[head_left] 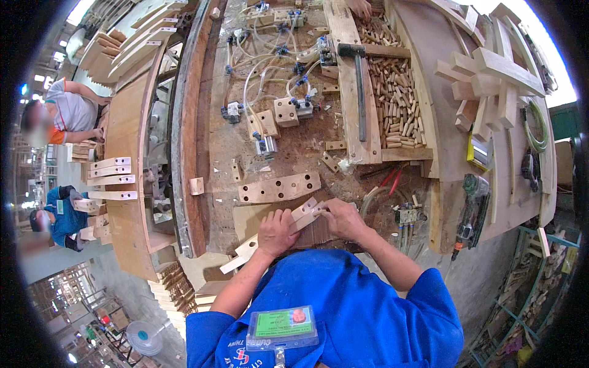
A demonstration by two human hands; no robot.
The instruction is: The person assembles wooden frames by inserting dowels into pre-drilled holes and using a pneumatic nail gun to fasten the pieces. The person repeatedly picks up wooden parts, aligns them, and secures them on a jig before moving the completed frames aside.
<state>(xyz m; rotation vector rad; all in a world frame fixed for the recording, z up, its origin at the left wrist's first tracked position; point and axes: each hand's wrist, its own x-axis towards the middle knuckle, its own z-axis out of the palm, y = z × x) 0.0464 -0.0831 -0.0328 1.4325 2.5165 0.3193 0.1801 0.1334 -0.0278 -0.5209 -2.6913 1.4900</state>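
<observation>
My left hand (pixel 277 233) is wrapped round the middle of a pale wooden bar with drilled holes (pixel 248 248). The bar lies slantwise in front of my body, its far end up to the right. At that end my right hand (pixel 343 219) is closed in a pinch against the wood. Whatever is between its fingertips is too small to tell. Beneath the bar lies a brown cardboard sheet (pixel 245 219). Just beyond is a curved wooden board with several dark holes (pixel 280 188), flat on the workbench (pixel 215 147).
Wooden dowels (pixel 399 101) fill a bin at the right, beside a black-handled hammer (pixel 361 92). Clear tubes and clamp blocks (pixel 285 112) spread across the back. A power drill (pixel 472 208) hangs at right. Another person's hand (pixel 361 7) shows at the top; two people work at left.
</observation>
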